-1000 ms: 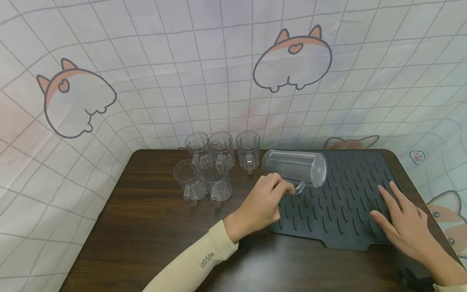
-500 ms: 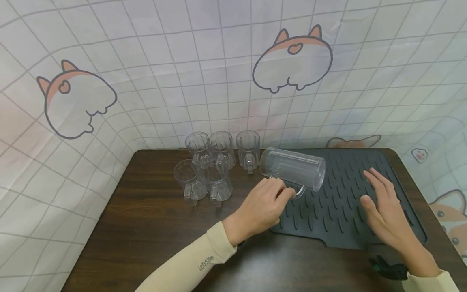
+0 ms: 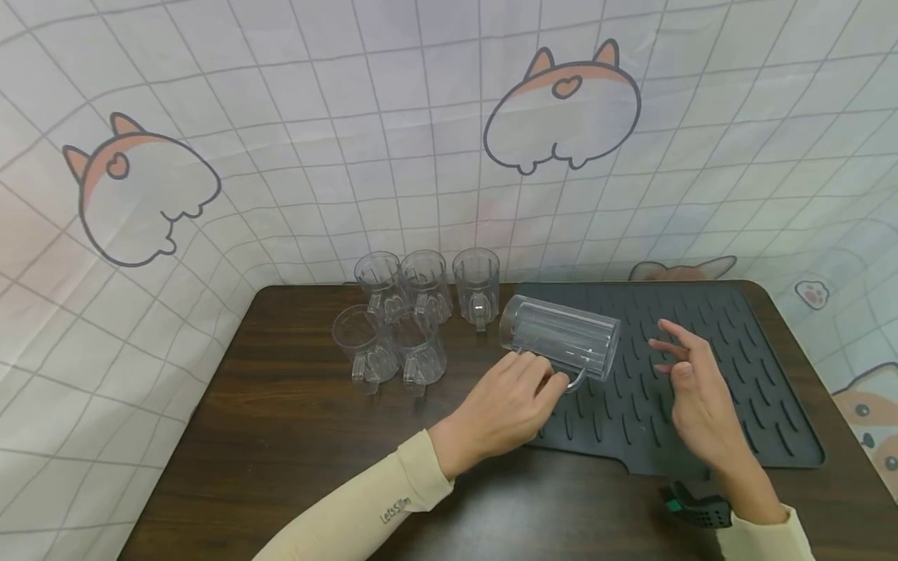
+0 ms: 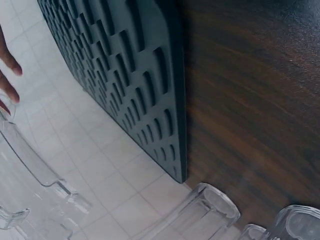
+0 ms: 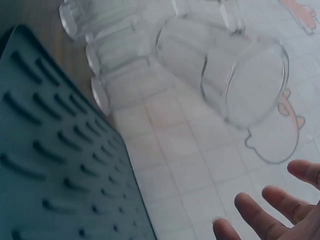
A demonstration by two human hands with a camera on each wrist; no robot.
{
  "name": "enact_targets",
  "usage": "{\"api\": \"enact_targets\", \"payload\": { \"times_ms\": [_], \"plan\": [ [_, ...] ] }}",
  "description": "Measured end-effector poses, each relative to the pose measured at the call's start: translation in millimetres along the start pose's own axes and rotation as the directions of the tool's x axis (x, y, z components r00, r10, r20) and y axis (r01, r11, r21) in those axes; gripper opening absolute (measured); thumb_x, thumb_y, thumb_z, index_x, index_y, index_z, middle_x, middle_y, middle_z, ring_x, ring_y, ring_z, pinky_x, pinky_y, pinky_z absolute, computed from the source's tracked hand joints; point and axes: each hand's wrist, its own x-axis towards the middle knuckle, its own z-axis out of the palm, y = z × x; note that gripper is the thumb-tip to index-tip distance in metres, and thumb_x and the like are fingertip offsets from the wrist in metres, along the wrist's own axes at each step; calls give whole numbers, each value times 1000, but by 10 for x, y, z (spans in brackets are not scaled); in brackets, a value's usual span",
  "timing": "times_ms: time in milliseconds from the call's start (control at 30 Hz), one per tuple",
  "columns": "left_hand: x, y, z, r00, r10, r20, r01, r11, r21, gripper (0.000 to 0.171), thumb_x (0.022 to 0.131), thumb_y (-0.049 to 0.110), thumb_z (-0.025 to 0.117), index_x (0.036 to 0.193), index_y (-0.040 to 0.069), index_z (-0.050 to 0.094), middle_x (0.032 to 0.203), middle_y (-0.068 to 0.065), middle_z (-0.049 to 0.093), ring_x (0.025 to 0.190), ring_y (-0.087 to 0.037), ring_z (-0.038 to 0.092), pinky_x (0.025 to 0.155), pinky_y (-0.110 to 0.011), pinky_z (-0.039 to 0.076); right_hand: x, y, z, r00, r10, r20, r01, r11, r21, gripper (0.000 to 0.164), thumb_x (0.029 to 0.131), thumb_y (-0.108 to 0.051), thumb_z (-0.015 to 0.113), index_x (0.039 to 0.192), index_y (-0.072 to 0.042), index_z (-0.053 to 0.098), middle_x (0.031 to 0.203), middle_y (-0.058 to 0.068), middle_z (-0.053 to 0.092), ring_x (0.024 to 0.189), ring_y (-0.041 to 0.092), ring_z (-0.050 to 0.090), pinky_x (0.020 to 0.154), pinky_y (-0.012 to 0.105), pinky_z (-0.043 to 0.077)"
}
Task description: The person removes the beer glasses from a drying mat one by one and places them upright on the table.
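My left hand (image 3: 508, 401) grips the handle of a clear beer mug (image 3: 561, 333), which lies tipped on its side in the air over the left part of the dark ribbed mat (image 3: 758, 374). The mug's open end points right in the head view. In the right wrist view the same mug (image 5: 220, 70) appears tilted, ahead of my right fingers (image 5: 257, 215). My right hand (image 3: 705, 413) is above the mat, apart from the mug, its fingers spread and holding nothing. The left wrist view shows part of the mug (image 4: 30, 180) at its left edge.
Several clear mugs stand upright on the brown wooden table (image 3: 281, 436), left of the mat, among them a back mug (image 3: 477, 284) and a front one (image 3: 417, 347). A white grid-patterned cloth (image 3: 421, 156) rises behind the table.
My right hand has moved left across the mat toward the mug. The held mug has tilted, its open end dropping a little in the view. The standing mugs stay put.
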Motion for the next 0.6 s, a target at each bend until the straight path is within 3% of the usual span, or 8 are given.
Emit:
{"api": "enact_targets", "payload": {
  "times_ms": [167, 333, 467, 600],
  "plan": [
    [-27, 14, 20, 1000, 9, 3, -9, 1000, 14, 18, 106, 9, 45, 94, 15, 57, 79, 4, 48, 69, -13, 44, 63, -25, 35, 21, -34, 153, 999, -35, 6, 35, 995, 96, 48, 115, -25, 26, 158, -6, 36, 155, -8, 42, 127, -7, 52, 95, 5, 40],
    [-48, 30, 28, 1000, 24, 19, -25, 1000, 11, 16, 105, 10, 47, 96, 15, 58, 80, 4, 49, 70, -13, 45, 65, -25, 35, 39, -78, 258, 999, -44, 18, 39, 975, 218, 49, 115, -23, 24, 156, 1, 34, 151, -7, 44, 125, 2, 54, 93, 8, 48],
    [-66, 49, 46, 999, 35, 28, -35, 999, 9, 14, 105, 11, 48, 97, 15, 59, 81, 4, 50, 70, -13, 46, 65, -25, 36, 48, -120, 325, 999, 37, 21, -42, 956, 290, 49, 115, -26, 24, 156, 0, 34, 148, -6, 44, 124, 5, 54, 89, 9, 51],
    [-80, 70, 63, 999, 41, 34, -41, 999, 13, 14, 105, 14, 48, 97, 15, 59, 82, 3, 50, 71, -13, 46, 65, -25, 37, 24, -151, 375, 994, 104, 30, -108, 957, 271, 45, 114, -20, 29, 155, -2, 36, 146, -10, 43, 125, -1, 53, 92, 7, 50]
  ]
}}
